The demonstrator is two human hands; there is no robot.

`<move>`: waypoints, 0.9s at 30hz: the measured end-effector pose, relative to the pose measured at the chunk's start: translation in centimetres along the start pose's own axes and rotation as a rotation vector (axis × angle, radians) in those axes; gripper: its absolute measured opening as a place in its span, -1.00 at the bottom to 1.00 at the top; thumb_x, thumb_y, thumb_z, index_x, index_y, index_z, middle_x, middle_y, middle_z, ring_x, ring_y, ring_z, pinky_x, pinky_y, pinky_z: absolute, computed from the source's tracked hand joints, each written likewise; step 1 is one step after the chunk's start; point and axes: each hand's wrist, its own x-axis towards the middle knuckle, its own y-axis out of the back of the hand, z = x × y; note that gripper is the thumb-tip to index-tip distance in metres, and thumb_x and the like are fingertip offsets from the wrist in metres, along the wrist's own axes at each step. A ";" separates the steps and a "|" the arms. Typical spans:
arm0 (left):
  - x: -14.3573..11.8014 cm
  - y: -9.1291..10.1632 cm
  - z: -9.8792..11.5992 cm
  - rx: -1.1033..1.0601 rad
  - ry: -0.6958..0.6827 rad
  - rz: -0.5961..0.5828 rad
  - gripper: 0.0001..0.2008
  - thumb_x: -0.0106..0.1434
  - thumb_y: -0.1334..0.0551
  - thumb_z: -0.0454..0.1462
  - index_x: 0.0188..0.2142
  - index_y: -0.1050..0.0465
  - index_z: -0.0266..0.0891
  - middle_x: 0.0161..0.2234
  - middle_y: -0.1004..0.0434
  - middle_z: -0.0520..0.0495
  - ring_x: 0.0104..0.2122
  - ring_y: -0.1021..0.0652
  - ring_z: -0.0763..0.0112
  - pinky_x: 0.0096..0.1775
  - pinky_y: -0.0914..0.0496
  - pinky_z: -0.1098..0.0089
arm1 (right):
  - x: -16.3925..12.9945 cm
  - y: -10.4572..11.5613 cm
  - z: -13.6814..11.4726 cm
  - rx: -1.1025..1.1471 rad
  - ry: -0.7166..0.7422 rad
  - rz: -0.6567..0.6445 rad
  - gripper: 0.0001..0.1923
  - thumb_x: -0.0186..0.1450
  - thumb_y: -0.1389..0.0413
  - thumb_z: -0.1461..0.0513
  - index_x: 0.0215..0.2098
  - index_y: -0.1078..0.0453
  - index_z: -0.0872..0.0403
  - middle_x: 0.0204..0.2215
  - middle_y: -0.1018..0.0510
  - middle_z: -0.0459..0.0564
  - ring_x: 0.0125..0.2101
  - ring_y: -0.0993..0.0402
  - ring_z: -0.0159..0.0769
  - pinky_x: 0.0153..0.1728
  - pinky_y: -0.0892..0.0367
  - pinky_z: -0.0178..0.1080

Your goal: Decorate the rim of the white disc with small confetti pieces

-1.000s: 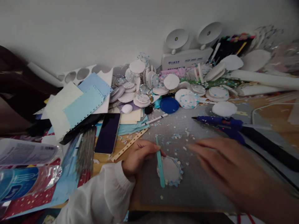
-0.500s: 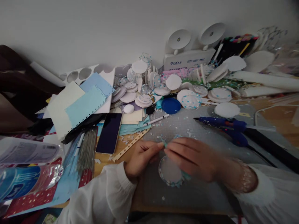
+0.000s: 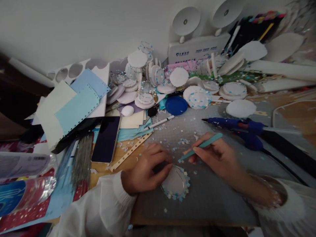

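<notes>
While the grey mat (image 3: 204, 200) takes the scraps, the left hand (image 3: 145, 171) presses curled fingers on the white disc (image 3: 175, 182) near its front edge, seemingly to steady it. Pinched shut on the teal stick (image 3: 201, 145), the right hand (image 3: 217, 158) aims its tip at the disc's rim. Glue gun (image 3: 237, 126), phone (image 3: 106, 140) and blue lid (image 3: 176, 105) lie behind, well apart.

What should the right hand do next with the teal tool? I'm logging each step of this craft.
Probably lower the teal tool tip onto the disc rim: right hand holds it just above, while left hand steadies the disc.
</notes>
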 end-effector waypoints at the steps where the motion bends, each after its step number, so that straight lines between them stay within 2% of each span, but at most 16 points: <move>1: 0.0 0.0 0.0 -0.001 -0.003 0.002 -0.90 0.29 -0.14 -0.36 -0.32 -0.42 -0.30 -0.34 -0.47 -0.15 -0.29 -0.43 0.30 -0.22 -0.30 0.28 | 0.0 0.0 -0.1 0.023 -0.023 -0.011 -0.85 0.25 -0.19 0.11 -0.35 -0.31 -0.06 -0.52 -0.60 -0.10 -0.55 -0.56 -0.30 -0.53 -0.51 -0.25; 7: -0.1 0.0 0.1 -0.001 -0.018 -0.004 -0.93 0.28 -0.15 -0.38 -0.32 -0.41 -0.32 -0.34 -0.46 -0.18 -0.30 -0.42 0.28 -0.25 -0.29 0.26 | -0.3 0.2 -0.3 0.023 -0.106 -0.088 -0.77 0.22 -0.19 0.03 -0.35 -0.29 -0.04 -0.51 -0.59 -0.08 -0.54 -0.56 -0.31 -0.52 -0.50 -0.27; 15: -0.1 0.0 0.0 -0.022 -0.015 0.015 -0.94 0.28 -0.15 -0.38 -0.32 -0.40 -0.33 -0.37 -0.47 -0.17 -0.32 -0.43 0.30 -0.25 -0.29 0.26 | -0.5 0.2 0.1 -0.022 -0.100 -0.114 -0.81 0.26 -0.17 0.08 -0.33 -0.29 -0.01 -0.50 -0.57 -0.09 -0.52 -0.57 -0.36 -0.50 -0.52 -0.33; 18: -0.1 0.0 0.0 -0.020 -0.021 0.025 -0.93 0.28 -0.15 -0.38 -0.33 -0.40 -0.32 -0.37 -0.47 -0.16 -0.33 -0.43 0.30 -0.26 -0.30 0.27 | -0.7 0.3 0.5 -0.010 -0.029 -0.102 -0.88 0.29 -0.14 0.15 -0.31 -0.31 0.01 -0.46 -0.57 -0.08 -0.51 -0.57 -0.39 -0.47 -0.53 -0.36; 21: -0.1 0.0 0.1 -0.025 -0.030 0.034 -0.93 0.28 -0.15 -0.37 -0.32 -0.40 -0.30 -0.37 -0.47 -0.15 -0.32 -0.44 0.30 -0.25 -0.30 0.27 | -0.9 0.4 0.9 -0.061 0.138 -0.119 -0.99 0.31 -0.11 0.25 -0.28 -0.36 0.00 -0.40 -0.53 -0.08 -0.47 -0.57 -0.41 -0.45 -0.53 -0.37; 23: -0.1 0.0 0.1 -0.024 -0.034 0.035 -0.93 0.28 -0.14 -0.37 -0.31 -0.40 -0.28 -0.37 -0.47 -0.15 -0.32 -0.44 0.30 -0.25 -0.31 0.27 | -1.0 0.5 1.0 -0.104 0.207 -0.135 -0.94 0.32 -0.10 0.29 -0.26 -0.37 -0.01 -0.38 -0.51 -0.08 -0.46 -0.56 -0.41 -0.43 -0.54 -0.36; 27: 0.0 0.0 0.1 -0.012 -0.039 0.032 -0.93 0.28 -0.14 -0.37 -0.32 -0.40 -0.29 -0.37 -0.47 -0.15 -0.33 -0.43 0.30 -0.25 -0.30 0.27 | -0.8 0.4 0.8 -0.106 0.188 -0.138 -0.99 0.32 -0.10 0.24 -0.27 -0.35 0.01 -0.40 -0.53 -0.07 -0.48 -0.57 -0.39 -0.46 -0.54 -0.35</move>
